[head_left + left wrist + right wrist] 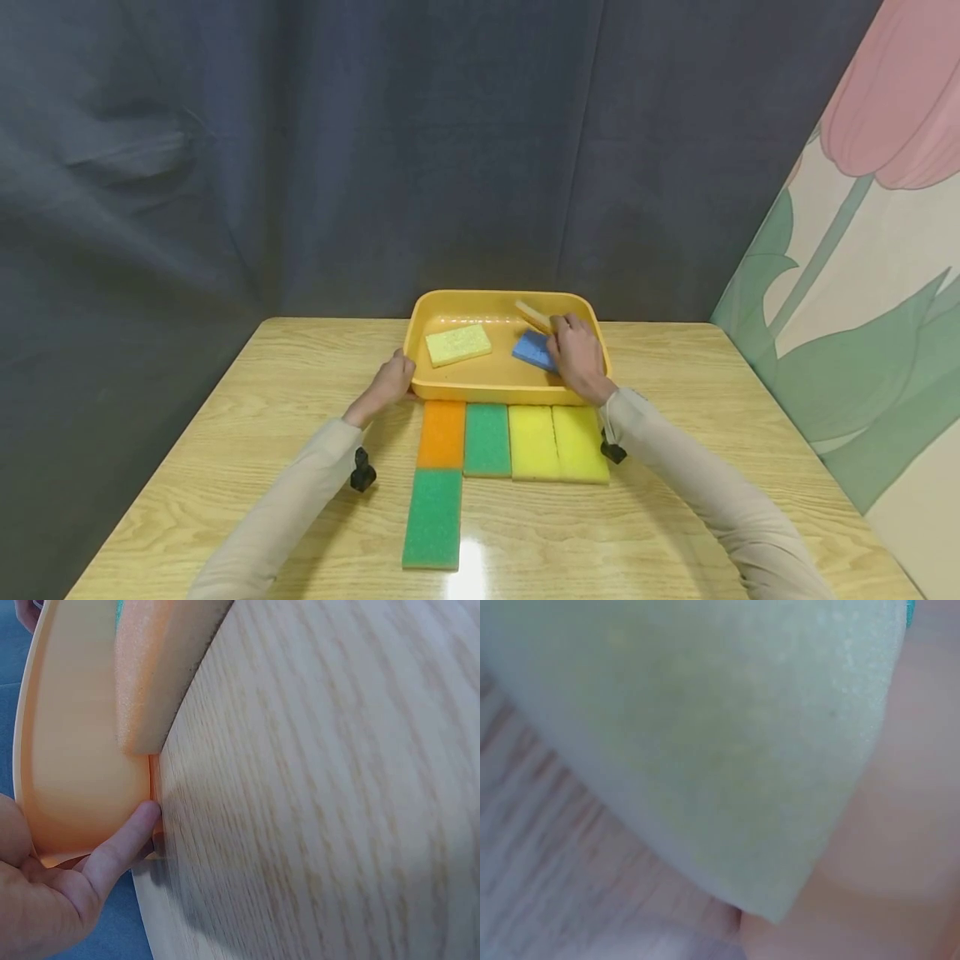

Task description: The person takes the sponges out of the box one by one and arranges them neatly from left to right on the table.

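Note:
A yellow plastic tray (480, 393) stands at the back of the table. My left hand (390, 382) grips its left end; in the left wrist view a finger (124, 844) reaches along the tray's outer wall (82, 750) near the tabletop. Over the tray's right part, my right hand (579, 354) pinches a thin, pale-edged sponge (534, 317), tilted up. Just below that hand lies a blue sponge (532, 350), partly covered by it. A pale yellow sponge (459, 344) lies flat in the tray's left half. The right wrist view shows neither fingers nor the held sponge.
Against the tray's front lie an orange sponge (442, 435), a green sponge (487, 440) and two yellow sponges (534, 443) side by side. Another green sponge (433, 518) continues in front of the orange one. A dark curtain (450, 150) hangs behind the wooden table (300, 375).

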`<move>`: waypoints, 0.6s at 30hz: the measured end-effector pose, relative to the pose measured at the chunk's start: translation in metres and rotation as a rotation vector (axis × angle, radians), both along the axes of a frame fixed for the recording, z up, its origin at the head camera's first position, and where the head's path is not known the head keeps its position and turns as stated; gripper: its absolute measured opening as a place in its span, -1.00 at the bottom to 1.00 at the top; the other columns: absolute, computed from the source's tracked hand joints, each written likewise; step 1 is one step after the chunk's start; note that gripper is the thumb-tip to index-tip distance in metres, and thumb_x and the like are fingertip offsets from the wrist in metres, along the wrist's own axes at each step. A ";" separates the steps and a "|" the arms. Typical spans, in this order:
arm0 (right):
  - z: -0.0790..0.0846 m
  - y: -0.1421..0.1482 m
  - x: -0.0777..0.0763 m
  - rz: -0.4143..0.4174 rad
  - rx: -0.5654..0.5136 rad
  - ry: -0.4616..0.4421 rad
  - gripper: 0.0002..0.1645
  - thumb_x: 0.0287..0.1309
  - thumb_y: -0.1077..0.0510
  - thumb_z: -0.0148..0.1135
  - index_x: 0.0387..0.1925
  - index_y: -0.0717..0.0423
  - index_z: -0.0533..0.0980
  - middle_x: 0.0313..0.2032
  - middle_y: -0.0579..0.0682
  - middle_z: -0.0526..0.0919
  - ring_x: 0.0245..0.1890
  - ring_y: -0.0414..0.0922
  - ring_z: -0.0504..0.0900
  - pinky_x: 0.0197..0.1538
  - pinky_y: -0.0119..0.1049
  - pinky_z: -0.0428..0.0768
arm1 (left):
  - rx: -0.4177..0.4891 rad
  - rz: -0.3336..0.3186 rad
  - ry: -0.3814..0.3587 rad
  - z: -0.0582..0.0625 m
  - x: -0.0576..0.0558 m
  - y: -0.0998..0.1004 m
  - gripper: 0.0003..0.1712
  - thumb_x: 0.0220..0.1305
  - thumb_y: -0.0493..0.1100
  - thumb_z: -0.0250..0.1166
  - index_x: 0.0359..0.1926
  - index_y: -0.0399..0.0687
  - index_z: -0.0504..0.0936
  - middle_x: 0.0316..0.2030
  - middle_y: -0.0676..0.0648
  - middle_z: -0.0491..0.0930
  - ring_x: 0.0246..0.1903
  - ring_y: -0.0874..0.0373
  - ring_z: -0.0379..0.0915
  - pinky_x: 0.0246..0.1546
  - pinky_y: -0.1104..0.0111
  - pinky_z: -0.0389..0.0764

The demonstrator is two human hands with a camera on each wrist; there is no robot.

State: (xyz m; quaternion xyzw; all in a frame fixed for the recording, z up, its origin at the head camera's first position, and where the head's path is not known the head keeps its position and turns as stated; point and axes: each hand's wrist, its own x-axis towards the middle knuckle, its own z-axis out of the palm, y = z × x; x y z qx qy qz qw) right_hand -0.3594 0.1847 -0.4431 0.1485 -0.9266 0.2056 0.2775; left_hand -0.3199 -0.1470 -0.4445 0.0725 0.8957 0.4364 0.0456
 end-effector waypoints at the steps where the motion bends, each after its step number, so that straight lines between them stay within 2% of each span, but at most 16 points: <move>1: 0.000 0.000 0.001 0.001 -0.007 0.003 -0.66 0.27 0.28 0.17 0.06 0.32 0.54 -0.11 0.26 0.58 -0.22 0.18 0.54 -0.21 0.06 0.63 | 0.000 -0.002 0.002 0.000 0.000 0.000 -0.58 0.57 -0.23 -0.21 0.18 -0.58 0.19 -0.14 -0.46 0.46 -0.15 -0.22 0.57 -0.31 0.24 0.75; 6: 0.002 -0.001 0.002 0.004 -0.024 0.026 -0.61 0.24 0.28 0.21 0.09 0.30 0.53 -0.19 0.23 0.58 -0.33 0.13 0.52 -0.35 0.02 0.62 | 0.003 0.000 0.007 -0.002 0.001 0.000 -0.57 0.58 -0.24 -0.20 0.20 -0.58 0.19 -0.13 -0.44 0.46 -0.13 -0.21 0.56 -0.32 0.24 0.75; 13: 0.004 -0.001 0.004 0.037 -0.018 0.055 -0.49 0.12 0.33 0.21 0.15 0.33 0.48 -0.24 0.25 0.54 -0.39 0.11 0.49 -0.39 -0.01 0.60 | -0.005 0.008 0.011 -0.003 0.000 0.000 -0.68 0.57 -0.24 -0.20 0.08 -0.49 0.22 -0.19 -0.39 0.46 -0.18 -0.19 0.57 -0.35 0.24 0.75; 18: 0.010 -0.002 0.004 0.053 -0.006 0.024 -0.32 0.04 0.34 0.22 0.28 0.29 0.40 -0.24 0.22 0.48 -0.45 0.05 0.42 -0.49 -0.11 0.51 | -0.010 0.008 0.014 -0.001 0.000 0.001 -0.59 0.56 -0.25 -0.17 0.18 -0.58 0.19 -0.19 -0.40 0.47 -0.17 -0.19 0.56 -0.35 0.25 0.75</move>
